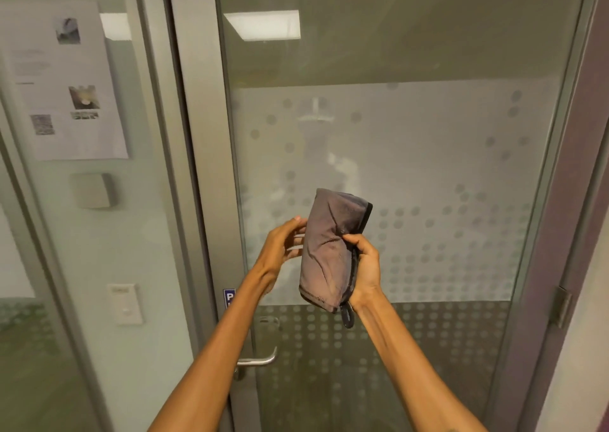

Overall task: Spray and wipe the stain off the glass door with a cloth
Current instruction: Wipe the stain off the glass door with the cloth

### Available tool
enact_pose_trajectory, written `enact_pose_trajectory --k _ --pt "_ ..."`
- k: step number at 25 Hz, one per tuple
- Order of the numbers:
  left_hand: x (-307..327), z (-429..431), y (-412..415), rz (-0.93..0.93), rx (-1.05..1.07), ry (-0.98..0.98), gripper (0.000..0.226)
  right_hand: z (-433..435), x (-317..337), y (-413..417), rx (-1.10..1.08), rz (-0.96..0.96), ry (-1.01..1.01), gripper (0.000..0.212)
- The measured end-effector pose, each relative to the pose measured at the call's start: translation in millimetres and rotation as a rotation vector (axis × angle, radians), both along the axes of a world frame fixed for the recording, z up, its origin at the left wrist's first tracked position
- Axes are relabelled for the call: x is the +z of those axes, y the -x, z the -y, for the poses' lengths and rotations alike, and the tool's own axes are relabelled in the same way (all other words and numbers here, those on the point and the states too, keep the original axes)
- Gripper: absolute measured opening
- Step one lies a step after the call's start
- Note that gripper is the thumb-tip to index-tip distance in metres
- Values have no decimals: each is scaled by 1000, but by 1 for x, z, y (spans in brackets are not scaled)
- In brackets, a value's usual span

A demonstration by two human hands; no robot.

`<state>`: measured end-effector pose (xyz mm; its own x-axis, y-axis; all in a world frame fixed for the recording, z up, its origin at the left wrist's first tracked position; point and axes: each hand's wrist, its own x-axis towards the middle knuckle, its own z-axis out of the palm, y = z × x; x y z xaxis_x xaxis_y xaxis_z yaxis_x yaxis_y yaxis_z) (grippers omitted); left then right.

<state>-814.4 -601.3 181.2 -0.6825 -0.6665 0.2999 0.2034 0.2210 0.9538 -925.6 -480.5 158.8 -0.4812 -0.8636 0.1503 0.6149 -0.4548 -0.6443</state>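
Note:
A folded grey cloth (329,247) with a dark edge and a small hanging loop is held upright in front of the glass door (428,167). My right hand (364,266) grips the cloth's right edge. My left hand (285,243) is at the cloth's left edge, fingers spread, fingertips touching it. The door has a frosted band with a dot pattern; I cannot make out a distinct stain. No spray bottle is in view.
A metal lever handle (258,360) sits low on the door's left stile (211,167). A side glass panel on the left carries a paper notice (66,82), a grey box (94,190) and a white switch (125,303). A door hinge (562,306) and wall are at right.

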Motion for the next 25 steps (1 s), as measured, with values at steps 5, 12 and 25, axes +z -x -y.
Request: enact_pose_trajectory --k 5,12,25 --pt "-11 -3 -29 -87 -58 -153 26 2 -20 -35 -65 -147 20 31" --pt "-22 -20 -67 -108 -9 46 18 -27 -10 -45 -165 -381 87 54" --pt "-19 -126 -128 59 71 73 27 -110 44 -70 -179 -1366 -275 25"
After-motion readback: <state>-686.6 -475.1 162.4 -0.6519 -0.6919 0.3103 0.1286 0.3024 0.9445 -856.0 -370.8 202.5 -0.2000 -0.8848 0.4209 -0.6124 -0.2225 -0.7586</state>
